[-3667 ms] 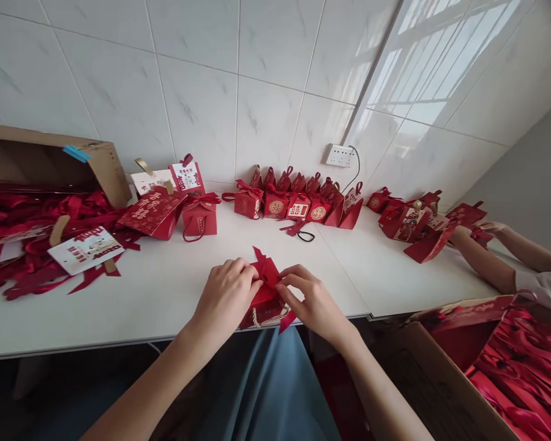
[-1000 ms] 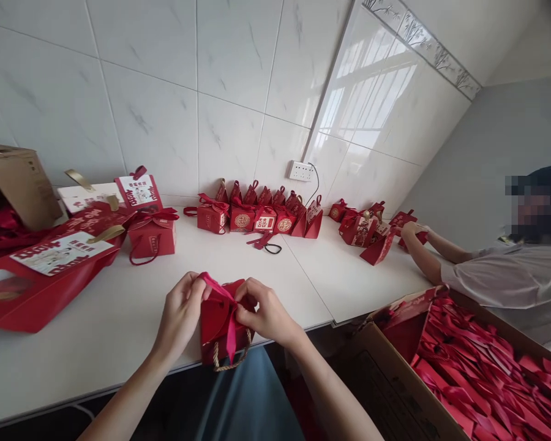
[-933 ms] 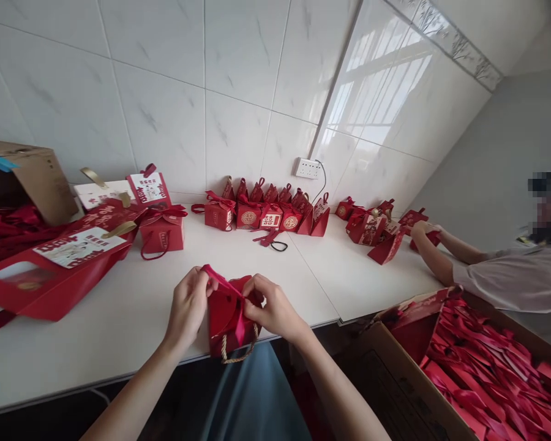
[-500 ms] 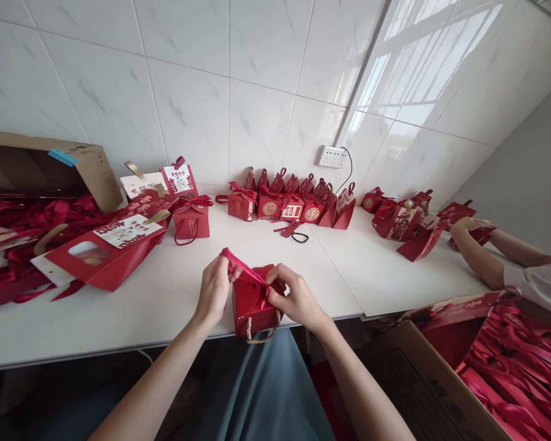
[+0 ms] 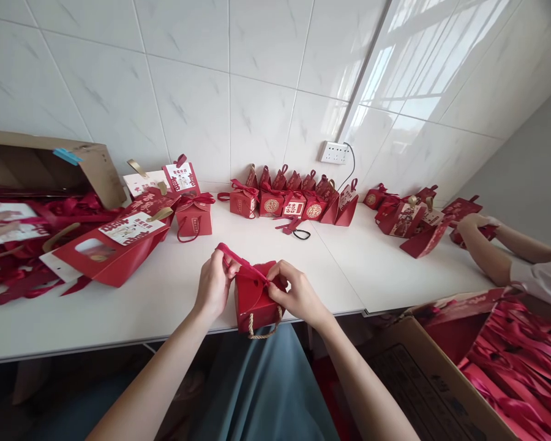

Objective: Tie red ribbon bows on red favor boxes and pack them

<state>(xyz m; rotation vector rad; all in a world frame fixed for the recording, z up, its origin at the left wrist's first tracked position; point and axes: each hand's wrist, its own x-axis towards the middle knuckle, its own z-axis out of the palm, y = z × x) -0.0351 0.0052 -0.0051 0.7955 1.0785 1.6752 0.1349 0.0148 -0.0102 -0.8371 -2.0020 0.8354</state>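
A small red gift box stands at the table's front edge, with a twisted gold cord handle hanging on its near side. Across its top runs a red ribbon. My left hand is closed on the ribbon's looped end, up and to the left of the box. At the box's top, my right hand pinches the ribbon between thumb and fingertips. The part of the ribbon under my right fingers is hidden.
Finished-looking red boxes line the tiled wall beside a power strip. Larger red boxes and a carton sit left. A carton of ribbons stands front right. Co-workers' hands show at far right and far left.
My left hand has drawn the ribbon slightly up and left, and it now stretches flatter over the box. At far left, a co-worker's hand now has a white-and-red card near it.
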